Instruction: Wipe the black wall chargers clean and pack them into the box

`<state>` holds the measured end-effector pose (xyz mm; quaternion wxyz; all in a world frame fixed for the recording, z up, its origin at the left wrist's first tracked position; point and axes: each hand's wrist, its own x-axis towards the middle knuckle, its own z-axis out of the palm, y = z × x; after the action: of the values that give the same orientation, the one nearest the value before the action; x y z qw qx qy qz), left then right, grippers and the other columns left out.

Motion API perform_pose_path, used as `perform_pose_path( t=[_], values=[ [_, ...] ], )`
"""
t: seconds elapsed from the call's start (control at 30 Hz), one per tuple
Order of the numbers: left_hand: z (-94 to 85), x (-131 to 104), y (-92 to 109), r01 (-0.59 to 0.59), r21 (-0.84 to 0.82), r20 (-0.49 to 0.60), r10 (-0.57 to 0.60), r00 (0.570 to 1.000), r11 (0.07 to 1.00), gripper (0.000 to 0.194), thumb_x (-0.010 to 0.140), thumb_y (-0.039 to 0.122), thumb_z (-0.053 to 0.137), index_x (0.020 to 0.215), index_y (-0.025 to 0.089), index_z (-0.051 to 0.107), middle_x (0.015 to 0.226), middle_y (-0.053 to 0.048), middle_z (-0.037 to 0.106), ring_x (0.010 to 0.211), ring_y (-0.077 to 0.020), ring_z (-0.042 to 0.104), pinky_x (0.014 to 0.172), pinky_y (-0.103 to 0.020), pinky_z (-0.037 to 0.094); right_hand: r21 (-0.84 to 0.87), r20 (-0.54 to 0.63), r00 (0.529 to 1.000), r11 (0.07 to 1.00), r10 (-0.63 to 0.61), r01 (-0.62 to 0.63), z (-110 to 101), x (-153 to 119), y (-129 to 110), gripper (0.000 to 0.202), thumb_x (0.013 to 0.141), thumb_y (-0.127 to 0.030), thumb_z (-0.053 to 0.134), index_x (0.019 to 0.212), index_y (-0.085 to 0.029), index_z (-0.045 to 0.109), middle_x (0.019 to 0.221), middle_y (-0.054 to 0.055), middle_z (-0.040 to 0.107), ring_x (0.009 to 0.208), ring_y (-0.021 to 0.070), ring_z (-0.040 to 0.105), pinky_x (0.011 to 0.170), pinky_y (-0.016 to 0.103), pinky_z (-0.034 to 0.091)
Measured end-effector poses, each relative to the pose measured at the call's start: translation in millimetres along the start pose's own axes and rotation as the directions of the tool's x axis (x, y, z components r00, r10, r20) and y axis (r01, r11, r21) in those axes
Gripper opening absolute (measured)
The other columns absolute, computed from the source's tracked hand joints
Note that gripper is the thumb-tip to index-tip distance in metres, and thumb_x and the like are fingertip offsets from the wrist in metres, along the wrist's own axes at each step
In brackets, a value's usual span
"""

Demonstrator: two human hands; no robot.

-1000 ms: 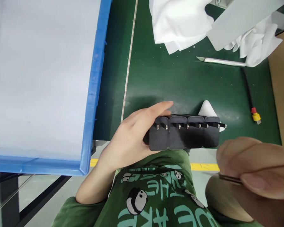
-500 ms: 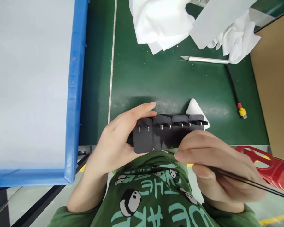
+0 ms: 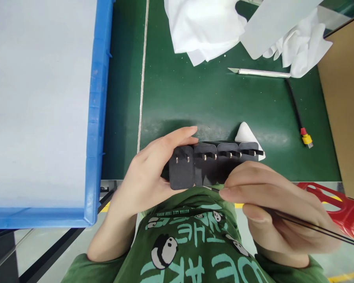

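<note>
A row of several black plug-in power adapters (image 3: pixel 181 173) stands side by side at the table's front edge, metal prongs facing me. My left hand (image 3: pixel 149 173) is wrapped round the left end of the row, fingers behind and thumb below. Beside the lower right part of the row, my right hand (image 3: pixel 271 204) is closed on a thin dark tool (image 3: pixel 321 230). Its narrow front end shows just below the adapters, and its long thin part runs out past the hand to the right. The exact kind of tool is unclear. Behind the right end lies a white wedge-shaped piece (image 3: pixel 246 133).
A blue tray (image 3: pixel 91 118) with a white sheet fills the left side. White cloths (image 3: pixel 205 29) lie at the back, near a craft knife (image 3: pixel 259 73) and a short black cable (image 3: pixel 293 102). A cardboard box (image 3: pixel 346 110) and red stool (image 3: pixel 339 212) are on the right.
The whole view has shifted a little, so things appear slightly further right. Both hands keep their hold, with hardly any visible movement against the adapters.
</note>
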<state>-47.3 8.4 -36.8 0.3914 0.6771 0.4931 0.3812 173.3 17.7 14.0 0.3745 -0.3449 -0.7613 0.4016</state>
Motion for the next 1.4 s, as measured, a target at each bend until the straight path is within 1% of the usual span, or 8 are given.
perform_pose_path(
  t=[0.4, 0.53, 0.73, 0.87, 1.0, 1.17, 1.3, 1.4],
  values=[
    [-0.2, 0.0, -0.3, 0.004, 0.005, 0.005, -0.004, 1.0, 1.0, 0.078, 0.08, 0.033, 0.081, 0.147, 0.044, 0.042, 0.13, 0.003, 0.069, 0.109, -0.0269, 0.07, 0.096, -0.047, 0.063, -0.036, -0.021, 1.0, 0.999, 0.009, -0.01, -1.1, 1.8, -1.4, 0.009, 0.095, -0.018, 0.062, 0.099, -0.013, 0.069, 0.086, 0.005, 0.068, 0.073, 0.0155, 0.065, 0.066, 0.03, 0.06],
    [0.2, 0.7, -0.1, -0.012, -0.004, -0.003, 0.012, 1.0, 1.0, 0.078, 0.08, 0.032, 0.081, 0.147, 0.043, 0.043, 0.129, 0.003, 0.069, 0.108, -0.0279, 0.071, 0.095, -0.048, 0.064, -0.025, 0.037, 0.999, 1.0, -0.006, 0.007, -2.0, 3.6, -0.7, 0.012, 0.097, -0.016, 0.058, 0.101, -0.012, 0.068, 0.086, 0.007, 0.066, 0.074, 0.0162, 0.065, 0.068, 0.031, 0.06],
    [0.3, -0.1, -1.0, 0.008, 0.002, 0.002, -0.008, 1.0, 1.0, 0.078, 0.079, 0.035, 0.08, 0.146, 0.045, 0.042, 0.129, 0.003, 0.069, 0.107, -0.0281, 0.071, 0.095, -0.048, 0.064, -0.045, 0.054, 0.998, 0.999, 0.032, -0.03, -6.7, 4.8, -5.2, 0.012, 0.097, -0.015, 0.056, 0.101, -0.013, 0.068, 0.087, 0.007, 0.067, 0.073, 0.0165, 0.067, 0.068, 0.03, 0.06],
    [0.1, -1.4, -1.7, 0.029, 0.006, 0.002, -0.029, 1.0, 1.0, 0.082, 0.076, 0.035, 0.081, 0.147, 0.047, 0.041, 0.128, 0.003, 0.07, 0.107, -0.0294, 0.071, 0.093, -0.049, 0.064, -0.05, 0.068, 0.998, 0.999, 0.009, -0.005, -5.8, 5.9, -5.2, 0.014, 0.096, -0.013, 0.056, 0.101, -0.013, 0.068, 0.085, 0.007, 0.068, 0.072, 0.0177, 0.067, 0.068, 0.032, 0.061],
    [-0.1, -0.2, -0.5, 0.007, -0.013, -0.004, -0.007, 1.0, 1.0, 0.078, 0.078, 0.033, 0.08, 0.146, 0.046, 0.043, 0.129, 0.002, 0.069, 0.108, -0.0287, 0.071, 0.093, -0.047, 0.065, -0.063, 0.023, 1.0, 0.998, 0.019, -0.017, -3.2, 6.3, -2.9, 0.012, 0.096, -0.012, 0.056, 0.099, -0.013, 0.067, 0.086, 0.005, 0.068, 0.072, 0.0155, 0.066, 0.067, 0.03, 0.061],
    [0.2, 0.8, -2.5, -0.038, -0.012, -0.001, 0.038, 0.999, 0.999, 0.074, 0.081, 0.033, 0.076, 0.147, 0.04, 0.043, 0.128, 0.001, 0.07, 0.107, -0.0284, 0.071, 0.092, -0.045, 0.065, -0.053, 0.083, 0.997, 0.999, 0.0, 0.005, -5.7, 4.4, -2.8, 0.013, 0.1, -0.019, 0.055, 0.102, -0.014, 0.066, 0.086, 0.005, 0.068, 0.073, 0.0153, 0.065, 0.067, 0.031, 0.061],
    [0.0, 0.8, -3.1, -0.025, 0.002, 0.001, 0.025, 1.0, 1.0, 0.076, 0.079, 0.03, 0.077, 0.147, 0.042, 0.043, 0.128, 0.002, 0.069, 0.109, -0.0285, 0.071, 0.092, -0.045, 0.065, -0.101, -0.018, 0.997, 0.992, 0.077, -0.078, -7.8, -4.0, -1.9, 0.022, 0.105, -0.031, 0.047, 0.101, -0.022, 0.067, 0.084, 0.005, 0.069, 0.07, 0.0181, 0.065, 0.062, 0.036, 0.059],
    [-0.1, 1.2, -1.3, -0.002, 0.002, 0.005, 0.002, 1.0, 1.0, 0.078, 0.079, 0.029, 0.079, 0.146, 0.045, 0.043, 0.129, 0.001, 0.069, 0.111, -0.0295, 0.071, 0.092, -0.047, 0.064, -0.134, -0.038, 0.998, 0.989, 0.057, -0.062, -7.5, -7.0, 0.4, 0.018, 0.102, -0.03, 0.052, 0.098, -0.024, 0.068, 0.079, 0.005, 0.069, 0.069, 0.0209, 0.066, 0.062, 0.039, 0.059]
  ],
)
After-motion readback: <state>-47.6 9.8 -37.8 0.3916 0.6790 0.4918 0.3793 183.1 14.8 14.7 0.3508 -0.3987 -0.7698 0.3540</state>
